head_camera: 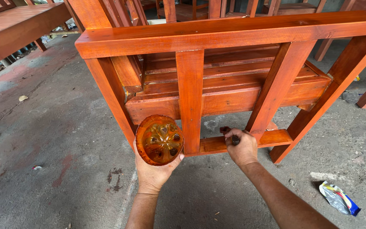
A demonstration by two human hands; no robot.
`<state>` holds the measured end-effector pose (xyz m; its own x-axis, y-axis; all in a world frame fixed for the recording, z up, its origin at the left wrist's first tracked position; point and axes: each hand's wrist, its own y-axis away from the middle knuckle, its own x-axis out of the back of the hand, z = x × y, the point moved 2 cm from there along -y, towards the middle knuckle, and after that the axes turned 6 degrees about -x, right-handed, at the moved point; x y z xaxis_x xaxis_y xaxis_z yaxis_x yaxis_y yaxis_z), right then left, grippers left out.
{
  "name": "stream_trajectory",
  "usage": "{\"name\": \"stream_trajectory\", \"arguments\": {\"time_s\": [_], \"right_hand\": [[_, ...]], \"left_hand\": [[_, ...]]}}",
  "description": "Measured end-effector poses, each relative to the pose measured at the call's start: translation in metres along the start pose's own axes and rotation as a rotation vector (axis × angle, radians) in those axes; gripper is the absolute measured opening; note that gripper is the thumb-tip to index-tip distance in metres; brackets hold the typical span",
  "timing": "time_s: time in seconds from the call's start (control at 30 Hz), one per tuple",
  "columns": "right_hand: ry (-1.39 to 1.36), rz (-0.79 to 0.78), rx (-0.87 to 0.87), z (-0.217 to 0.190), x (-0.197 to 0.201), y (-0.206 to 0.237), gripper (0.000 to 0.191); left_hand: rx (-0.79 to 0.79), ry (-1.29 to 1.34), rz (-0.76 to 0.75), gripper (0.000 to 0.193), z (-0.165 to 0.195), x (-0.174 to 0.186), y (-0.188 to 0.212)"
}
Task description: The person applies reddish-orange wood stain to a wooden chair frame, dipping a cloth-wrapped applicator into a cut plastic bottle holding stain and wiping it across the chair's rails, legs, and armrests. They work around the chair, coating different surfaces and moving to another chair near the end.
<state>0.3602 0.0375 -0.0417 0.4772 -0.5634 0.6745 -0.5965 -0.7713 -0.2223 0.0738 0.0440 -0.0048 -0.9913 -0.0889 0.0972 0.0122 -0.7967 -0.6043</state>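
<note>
My left hand (pixel 152 173) holds up a cut-off plastic bottle bottom (pixel 159 140) stained orange-brown, with dark liquid inside. It hovers just left of the middle upright of a reddish-orange wooden chair (pixel 229 32). My right hand (pixel 242 148) is shut on a small brush (pixel 229 135), whose dark tip rests on the chair's low rail (pixel 276 138) beside a slanted upright. The bristles are mostly hidden by my fingers.
The floor is rough grey concrete (pixel 64 140) with red stains and scattered litter. A crumpled foil wrapper (pixel 339 199) lies at the lower right. More stained wooden furniture (pixel 9 25) stands at the upper left and behind the chair.
</note>
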Motion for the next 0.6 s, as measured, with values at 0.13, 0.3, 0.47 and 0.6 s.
{"name": "stream_trajectory", "arguments": {"time_s": [0.13,0.3,0.47,0.6], "right_hand": [[-0.389,-0.07,-0.057,0.003,-0.021,0.008,0.005],[-0.934,-0.253,-0.433,0.009,-0.042,0.003,0.006],[-0.987,-0.313,-0.521,0.038,-0.037,0.015,0.006],[-1.021,-0.384,-0.5,0.059,-0.026,0.022,0.007]], "left_hand": [[-0.016,0.008,0.001,0.108,-0.004,0.001,0.0],[-0.052,-0.018,0.044,0.105,-0.006,0.003,0.0],[-0.032,0.002,0.038,0.107,-0.008,-0.001,0.001],[0.016,-0.015,0.041,0.108,-0.01,-0.005,-0.001]]}}
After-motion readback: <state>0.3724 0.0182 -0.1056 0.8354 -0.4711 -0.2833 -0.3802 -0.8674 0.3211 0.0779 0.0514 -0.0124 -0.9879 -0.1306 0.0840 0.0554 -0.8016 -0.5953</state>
